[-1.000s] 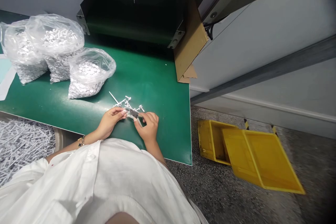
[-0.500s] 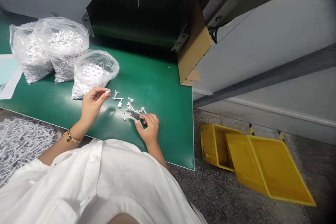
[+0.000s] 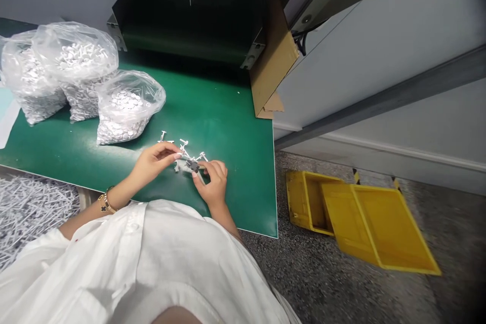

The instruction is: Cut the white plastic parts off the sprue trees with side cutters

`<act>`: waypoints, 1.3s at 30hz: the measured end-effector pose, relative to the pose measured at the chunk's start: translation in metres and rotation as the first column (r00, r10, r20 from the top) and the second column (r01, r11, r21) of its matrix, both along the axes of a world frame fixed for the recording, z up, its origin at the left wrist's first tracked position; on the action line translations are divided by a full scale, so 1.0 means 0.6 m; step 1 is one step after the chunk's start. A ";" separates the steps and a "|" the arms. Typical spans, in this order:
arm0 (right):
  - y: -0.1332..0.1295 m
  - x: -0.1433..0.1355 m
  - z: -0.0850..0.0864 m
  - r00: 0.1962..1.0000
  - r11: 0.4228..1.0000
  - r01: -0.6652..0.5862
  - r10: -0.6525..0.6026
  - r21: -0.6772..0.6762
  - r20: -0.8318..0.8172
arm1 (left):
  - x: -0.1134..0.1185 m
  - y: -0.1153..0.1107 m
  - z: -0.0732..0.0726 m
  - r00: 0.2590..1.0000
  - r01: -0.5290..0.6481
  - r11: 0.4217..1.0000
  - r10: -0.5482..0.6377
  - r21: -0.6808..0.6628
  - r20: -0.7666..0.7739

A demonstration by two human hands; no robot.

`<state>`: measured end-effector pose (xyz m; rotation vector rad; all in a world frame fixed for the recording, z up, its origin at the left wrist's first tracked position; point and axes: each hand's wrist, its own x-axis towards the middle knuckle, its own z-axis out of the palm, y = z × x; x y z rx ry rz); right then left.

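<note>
Passage offered over green tabletop (image 3: 216, 106), blocked leftward by filled bags (image 3: 123, 117), ahead by dark belt (image 3: 190, 30), rightward by cardboard (image 3: 270, 68), nearer by white branched pieces (image 3: 184, 150)

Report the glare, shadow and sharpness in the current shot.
Head view: pale glare on the green table near the left hand; head view: deep shadow beneath the dark belt; head view: small white parts too soft for fine detail, upper right corner darkened.
</note>
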<state>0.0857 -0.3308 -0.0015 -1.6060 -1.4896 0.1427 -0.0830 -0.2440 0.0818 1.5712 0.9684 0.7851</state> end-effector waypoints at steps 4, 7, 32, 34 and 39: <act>-0.001 0.002 -0.001 1.000 1.000 0.011 -0.011 0.008 -0.002 | 0.003 -0.004 -0.022 0.996 0.088 0.996 -0.088 -0.013 -0.015; 0.000 0.002 -0.001 1.000 1.000 0.000 0.000 0.011 0.006 | 0.000 -0.003 -0.026 0.993 0.116 0.993 -0.116 -0.009 -0.029; 0.001 0.002 -0.002 0.999 1.000 -0.012 0.014 -0.027 0.045 | -0.001 -0.007 -0.034 0.990 0.112 0.992 -0.116 -0.058 -0.079; -0.001 0.001 0.002 0.999 0.999 -0.031 0.032 -0.007 0.033 | 0.000 -0.007 -0.033 0.990 0.100 0.994 -0.105 -0.051 -0.094; -0.005 0.000 0.012 0.993 0.993 -0.112 0.113 0.041 -0.032 | -0.022 0.029 -0.010 0.977 -0.147 0.967 0.175 0.210 -0.121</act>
